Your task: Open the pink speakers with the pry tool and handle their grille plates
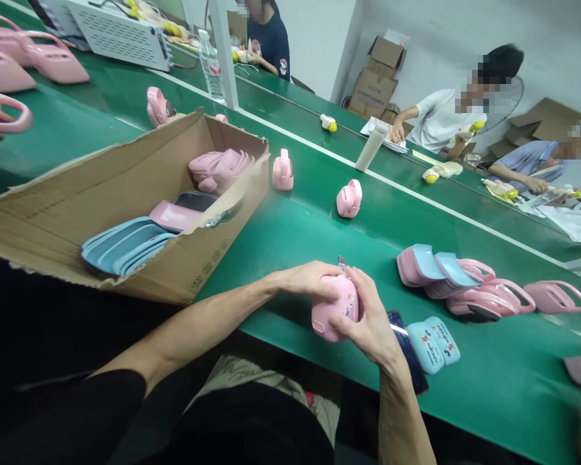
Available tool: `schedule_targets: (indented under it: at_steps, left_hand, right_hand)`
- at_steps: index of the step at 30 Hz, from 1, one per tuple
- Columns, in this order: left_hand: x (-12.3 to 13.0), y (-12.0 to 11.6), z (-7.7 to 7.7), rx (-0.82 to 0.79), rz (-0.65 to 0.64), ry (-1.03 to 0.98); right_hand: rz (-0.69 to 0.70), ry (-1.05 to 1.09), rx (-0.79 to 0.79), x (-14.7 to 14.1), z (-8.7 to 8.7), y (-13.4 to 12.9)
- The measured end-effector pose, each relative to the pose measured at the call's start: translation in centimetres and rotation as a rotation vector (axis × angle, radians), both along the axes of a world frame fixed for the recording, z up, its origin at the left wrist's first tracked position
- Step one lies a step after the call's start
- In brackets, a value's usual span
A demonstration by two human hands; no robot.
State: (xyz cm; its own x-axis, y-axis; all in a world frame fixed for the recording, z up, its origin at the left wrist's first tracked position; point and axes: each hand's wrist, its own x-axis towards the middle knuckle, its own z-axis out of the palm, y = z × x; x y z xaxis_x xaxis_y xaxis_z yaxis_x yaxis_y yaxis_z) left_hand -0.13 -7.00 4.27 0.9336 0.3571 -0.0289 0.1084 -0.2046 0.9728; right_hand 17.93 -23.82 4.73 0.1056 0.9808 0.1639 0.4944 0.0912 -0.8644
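Both of my hands grip one pink plastic case (325,318) above the near edge of the green table. My left hand (310,279) wraps its far left side, thumb lying on the printed face. From the right, my right hand (368,316) closes round it, thumb pressed on the lower face. A small strip sticks up behind the fingers; its kind is unclear. Just right of my right hand lie a dark phone (409,355) and light blue printed covers (433,345). Farther right are stacked pink and blue panels (416,266) and pink handled shells (484,297).
An open cardboard box (223,252) with blue and pink panels stands at left. Two pink handled units (283,171) (349,199) sit on the green belt ahead. A water bottle (211,68) and a white cylinder (372,147) stand farther back. Co-workers sit across the line.
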Motion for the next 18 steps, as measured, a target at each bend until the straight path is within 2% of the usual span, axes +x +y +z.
schedule_targets:
  at_steps: [2,4,8,11,14,18]
  left_hand:
    - [0.1,-1.1,1.0,0.027,0.078,0.029]
    - [-0.1,-2.8,1.8,-0.056,0.139,-0.004]
    - [-2.0,-8.2,2.1,-0.414,0.136,-0.22]
    - [-4.7,-12.8,1.5,-0.491,0.25,-0.192]
    - [-7.8,-15.7,1.4,-0.458,0.284,-0.05]
    - [-10.2,-16.8,1.9,-0.312,0.194,0.135]
  right_hand:
    - [-0.057,-0.028,0.012,-1.2,0.9,-1.1]
    - [-0.175,0.043,0.044,-2.3,1.3,-2.5]
    - [-0.383,0.42,0.098,-5.6,1.0,-6.0]
    - [-0.465,0.678,0.077,-8.9,-0.1,-8.9]
    - [-0.477,0.753,-0.009,-11.0,-1.1,-12.2]
    - [-0.376,0.638,-0.194,-11.2,-1.9,-16.3]
